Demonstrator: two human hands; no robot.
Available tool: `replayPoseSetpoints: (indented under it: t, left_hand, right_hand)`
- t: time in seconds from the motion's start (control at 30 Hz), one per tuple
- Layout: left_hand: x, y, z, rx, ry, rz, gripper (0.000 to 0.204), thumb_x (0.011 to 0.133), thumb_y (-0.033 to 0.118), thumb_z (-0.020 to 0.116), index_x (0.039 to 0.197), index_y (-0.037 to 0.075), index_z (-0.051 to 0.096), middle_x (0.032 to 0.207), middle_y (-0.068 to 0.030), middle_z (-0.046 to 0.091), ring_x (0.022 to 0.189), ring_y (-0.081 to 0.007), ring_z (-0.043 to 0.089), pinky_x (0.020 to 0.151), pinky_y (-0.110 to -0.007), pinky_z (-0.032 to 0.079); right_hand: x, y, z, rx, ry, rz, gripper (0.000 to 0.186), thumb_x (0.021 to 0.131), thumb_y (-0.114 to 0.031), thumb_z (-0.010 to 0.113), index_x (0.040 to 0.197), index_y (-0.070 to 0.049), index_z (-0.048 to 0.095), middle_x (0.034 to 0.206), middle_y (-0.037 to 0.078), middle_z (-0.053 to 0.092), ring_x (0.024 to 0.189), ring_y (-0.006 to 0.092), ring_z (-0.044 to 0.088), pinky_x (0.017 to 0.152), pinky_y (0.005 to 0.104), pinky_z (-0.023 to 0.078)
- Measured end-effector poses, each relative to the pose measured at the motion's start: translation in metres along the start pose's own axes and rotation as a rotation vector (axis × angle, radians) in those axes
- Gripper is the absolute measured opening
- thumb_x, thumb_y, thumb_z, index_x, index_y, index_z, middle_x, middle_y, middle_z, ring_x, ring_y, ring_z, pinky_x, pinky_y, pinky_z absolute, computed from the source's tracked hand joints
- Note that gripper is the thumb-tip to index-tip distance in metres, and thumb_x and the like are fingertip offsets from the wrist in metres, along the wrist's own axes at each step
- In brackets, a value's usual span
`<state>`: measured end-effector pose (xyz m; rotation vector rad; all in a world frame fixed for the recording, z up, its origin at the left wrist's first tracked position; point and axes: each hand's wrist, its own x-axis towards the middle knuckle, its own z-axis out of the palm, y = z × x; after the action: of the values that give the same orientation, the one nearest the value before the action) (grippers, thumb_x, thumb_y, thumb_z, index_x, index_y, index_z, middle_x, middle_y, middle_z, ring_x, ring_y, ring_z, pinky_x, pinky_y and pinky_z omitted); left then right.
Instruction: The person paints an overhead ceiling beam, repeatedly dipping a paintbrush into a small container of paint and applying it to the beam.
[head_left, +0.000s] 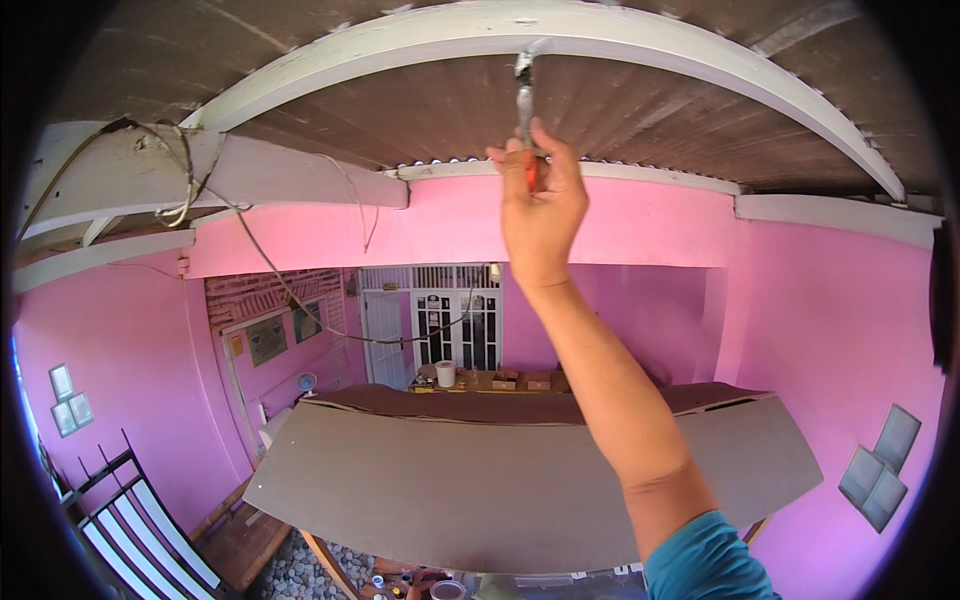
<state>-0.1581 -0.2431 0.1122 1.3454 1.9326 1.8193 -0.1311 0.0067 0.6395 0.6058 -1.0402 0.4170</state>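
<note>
My right hand [542, 205] is raised high, its arm coming up from the lower right in a teal sleeve. Its fingers are closed round the orange-red handle of a paintbrush [525, 98]. White paint smears the brush's metal band, and its bristle end is up against the underside of a white roof beam [640, 32], slightly blurred. The beam curves across the top of the view beneath brown corrugated roofing [430, 110]. My left hand is out of view.
Loose cables [262, 258] hang from a white crossbeam [290, 170] at left. A large brown board [450, 490] spreads below my arm on wooden supports. Pink walls [840, 320] enclose the space. A black-and-white metal gate [150, 530] stands lower left, beside grey pebbles [300, 572].
</note>
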Motion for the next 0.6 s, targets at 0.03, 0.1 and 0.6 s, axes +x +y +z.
replayPoseSetpoints:
  t: [0.03, 0.1, 0.6]
  left_hand:
    - [-0.002, -0.003, -0.004, 0.003, 0.002, -0.007, 0.067, 0.079, 0.005, 0.08, 0.138, 0.006, 0.047, 0.126, -0.0118, 0.059, 0.112, -0.021, 0.057, 0.089, -0.035, 0.05]
    - [-0.01, -0.014, -0.01, 0.009, 0.055, 0.003, 0.068, 0.079, 0.006, 0.08, 0.138, 0.005, 0.046, 0.125, -0.0123, 0.061, 0.11, -0.0219, 0.059, 0.088, -0.036, 0.051]
    - [-0.004, -0.054, -0.009, -0.204, 0.109, 0.057, 0.068, 0.076, -0.003, 0.075, 0.137, 0.0, 0.045, 0.122, -0.0137, 0.06, 0.111, -0.0248, 0.061, 0.088, -0.036, 0.053]
  right_hand:
    - [-0.009, 0.001, 0.018, -0.027, -0.028, -0.009, 0.025, 0.095, -0.001, 0.062, 0.118, 0.005, 0.057, 0.098, 0.011, 0.065, 0.086, 0.0191, 0.072, 0.074, 0.0278, 0.057]
    - [-0.025, -0.001, 0.049, -0.108, -0.078, -0.062, 0.025, 0.095, -0.001, 0.063, 0.119, 0.004, 0.058, 0.098, 0.011, 0.065, 0.086, 0.019, 0.072, 0.074, 0.0268, 0.056]
    - [0.05, -0.002, -0.068, -0.48, -0.092, -0.186, 0.019, 0.097, -0.007, 0.06, 0.115, 0.0, 0.057, 0.087, 0.017, 0.068, 0.08, 0.0259, 0.072, 0.069, 0.0353, 0.056]
